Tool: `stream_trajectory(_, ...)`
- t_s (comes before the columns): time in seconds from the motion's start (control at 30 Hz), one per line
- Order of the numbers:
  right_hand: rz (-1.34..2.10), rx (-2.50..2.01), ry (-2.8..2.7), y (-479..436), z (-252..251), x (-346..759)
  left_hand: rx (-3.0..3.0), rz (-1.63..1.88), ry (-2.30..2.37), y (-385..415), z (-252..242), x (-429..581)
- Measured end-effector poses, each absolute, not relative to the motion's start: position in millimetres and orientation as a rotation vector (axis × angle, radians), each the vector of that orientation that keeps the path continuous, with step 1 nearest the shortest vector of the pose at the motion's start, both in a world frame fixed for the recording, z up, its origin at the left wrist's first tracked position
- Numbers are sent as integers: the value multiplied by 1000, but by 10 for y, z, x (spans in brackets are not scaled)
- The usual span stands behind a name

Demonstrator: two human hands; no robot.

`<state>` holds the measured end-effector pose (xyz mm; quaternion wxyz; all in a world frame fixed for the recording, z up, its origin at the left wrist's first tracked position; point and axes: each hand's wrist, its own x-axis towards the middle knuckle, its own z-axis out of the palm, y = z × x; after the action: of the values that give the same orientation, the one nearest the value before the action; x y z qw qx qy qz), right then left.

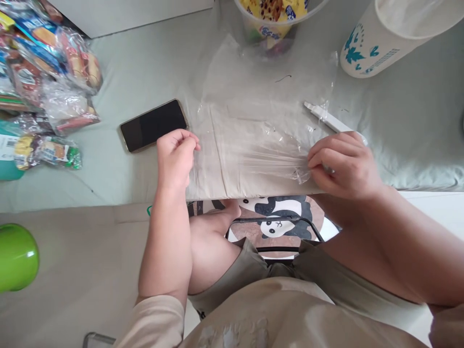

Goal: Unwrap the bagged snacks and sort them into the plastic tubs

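Observation:
A clear plastic bag (253, 140) lies flat and wrinkled on the cloth-covered surface in front of me. My right hand (342, 162) grips its right side, and taut creases run leftward from those fingers. At the opposite edge, my left hand (176, 157) is closed in a pinch on the plastic; the exact hold is partly hidden by the fingers. A black-screened phone (154, 125) lies just beyond my left hand. Past my right hand is a white utility knife (333, 121), partly covered by the hand.
Packaged snacks (47, 67) are piled at the far left. A clear tub (250, 24) holding a yellow snack packet (277, 12) stands at the back. A white paper bucket with teal leaf prints (366, 48) is at back right. A green rounded object (16, 256) sits lower left.

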<state>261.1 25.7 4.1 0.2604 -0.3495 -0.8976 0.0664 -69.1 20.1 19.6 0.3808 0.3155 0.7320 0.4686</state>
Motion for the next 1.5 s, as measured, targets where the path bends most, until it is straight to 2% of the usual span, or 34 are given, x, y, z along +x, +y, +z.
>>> stream_trajectory(0.5,211,-566,-2402,243,-75,2578,831,971,1657,-353,416,-725)
stream_trajectory(0.7,357,-671,-2488,123,4,2704,881,789,1695,-541,425,-840)
stream_trajectory(0.97,353,-591,-2627,-248,-212,2640,794,854,1693,-478,481,-708)
stream_trajectory(1.1,209,-614,-2773,-359,-323,2642,716,881,1750,-408,490,-656)
stream_trajectory(1.27,-15,-660,-2583,-326,-441,2583,664,894,1767,-369,472,-647)
stream_trajectory(1.5,50,-463,-2345,-252,-320,2567,652,948,1755,-374,477,-723)
